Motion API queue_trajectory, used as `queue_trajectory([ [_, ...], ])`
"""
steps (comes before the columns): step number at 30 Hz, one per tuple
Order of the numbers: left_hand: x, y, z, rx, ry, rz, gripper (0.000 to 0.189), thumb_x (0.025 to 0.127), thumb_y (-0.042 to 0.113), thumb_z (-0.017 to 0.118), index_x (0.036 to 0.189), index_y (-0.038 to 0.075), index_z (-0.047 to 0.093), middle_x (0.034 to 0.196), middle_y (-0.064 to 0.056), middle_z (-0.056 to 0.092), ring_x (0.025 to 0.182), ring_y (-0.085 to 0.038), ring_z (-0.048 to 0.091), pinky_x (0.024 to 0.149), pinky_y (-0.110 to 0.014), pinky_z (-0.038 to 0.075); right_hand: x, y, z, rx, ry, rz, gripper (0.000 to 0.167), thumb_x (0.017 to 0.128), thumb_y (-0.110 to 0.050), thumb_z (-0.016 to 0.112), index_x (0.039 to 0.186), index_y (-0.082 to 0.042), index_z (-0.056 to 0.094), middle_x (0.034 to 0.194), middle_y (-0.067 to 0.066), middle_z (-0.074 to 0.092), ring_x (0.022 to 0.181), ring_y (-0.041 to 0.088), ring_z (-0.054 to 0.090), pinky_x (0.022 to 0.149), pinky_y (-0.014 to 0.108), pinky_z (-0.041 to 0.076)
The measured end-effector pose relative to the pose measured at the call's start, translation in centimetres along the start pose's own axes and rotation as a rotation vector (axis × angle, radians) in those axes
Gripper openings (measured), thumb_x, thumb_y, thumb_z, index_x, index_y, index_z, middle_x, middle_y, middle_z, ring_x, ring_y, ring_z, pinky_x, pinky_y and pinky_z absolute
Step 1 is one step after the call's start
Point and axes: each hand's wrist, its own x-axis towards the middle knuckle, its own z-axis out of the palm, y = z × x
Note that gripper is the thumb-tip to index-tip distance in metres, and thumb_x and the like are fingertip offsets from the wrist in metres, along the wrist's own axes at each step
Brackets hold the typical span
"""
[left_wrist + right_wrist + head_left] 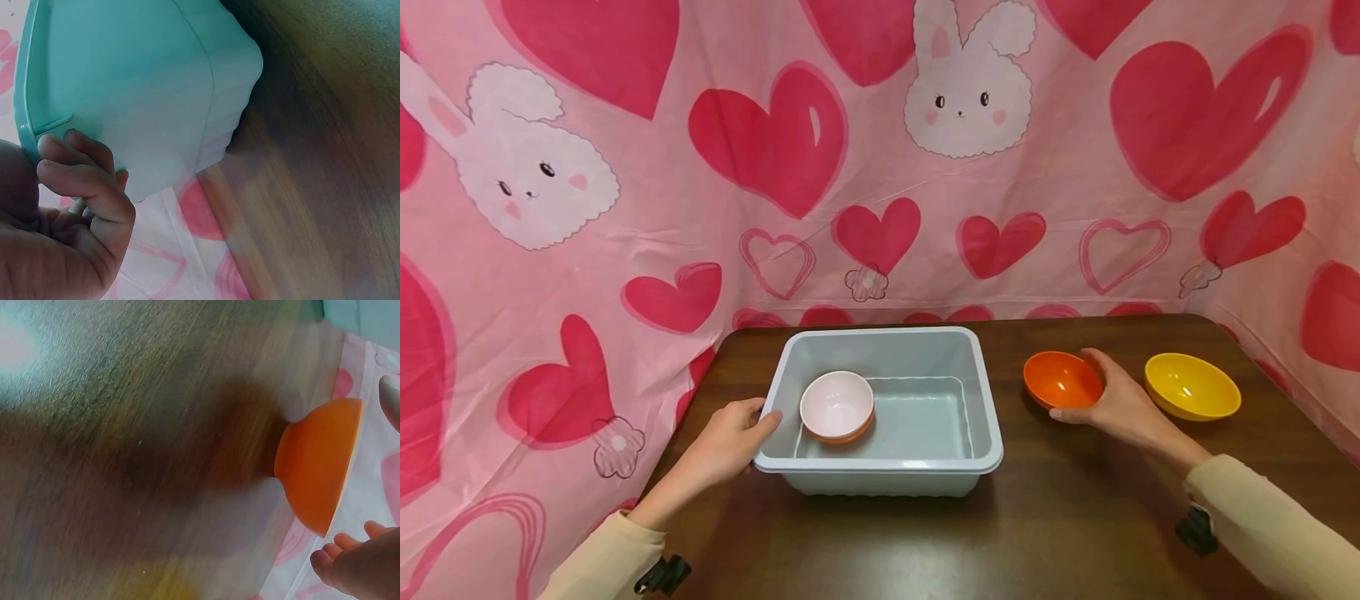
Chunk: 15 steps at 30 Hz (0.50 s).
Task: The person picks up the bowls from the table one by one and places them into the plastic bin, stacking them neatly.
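My left hand [722,442] grips the left rim of a grey plastic tub [887,466], its thumb over the edge. In the left wrist view, curled fingers [94,181] sit under the rim against the tub's outer wall [150,119]. A small bowl [837,406], pale pink inside with orange below, sits in the tub's left half. On the right, my right hand [1120,404] is spread about an orange bowl [1060,379], thumb at the near side and fingers at the far side. The right wrist view shows a gap between the fingers and the orange bowl [319,465].
A yellow bowl [1192,387] stands on the dark wooden table [1037,533], just right of my right hand. Pink cloth [880,167] printed with hearts and rabbits hangs behind the table and along both sides.
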Motion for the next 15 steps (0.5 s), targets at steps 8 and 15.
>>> queue_trajectory([
  [8, 0.0, -0.1, 0.0, -0.003, 0.001, -0.004, 0.030, 0.105, 0.018, 0.062, 0.124, -0.005, 0.067, 0.062, -0.003, 0.060, 0.042, -0.022, 0.055, 0.043, -0.035, 0.050, 0.5, 0.6, 0.0, 0.014, 0.012, 0.005, 0.125, 0.078, -0.043, 0.092, 0.162, 0.008, 0.014, 0.158, 0.042, 0.026, 0.135, 0.061, 0.037, 0.106, 0.078, 0.035],
  [15, 0.0, -0.1, 0.1, -0.009, 0.003, -0.003, 0.031, 0.105, 0.019, 0.062, 0.125, -0.005, 0.067, 0.063, -0.003, 0.061, 0.042, -0.022, 0.055, 0.043, -0.035, 0.050, 0.7, 1.2, 0.6, 0.027, 0.010, -0.011, 0.127, 0.077, -0.040, 0.093, 0.161, 0.009, 0.012, 0.157, 0.042, 0.027, 0.133, 0.060, 0.041, 0.107, 0.075, 0.036],
])
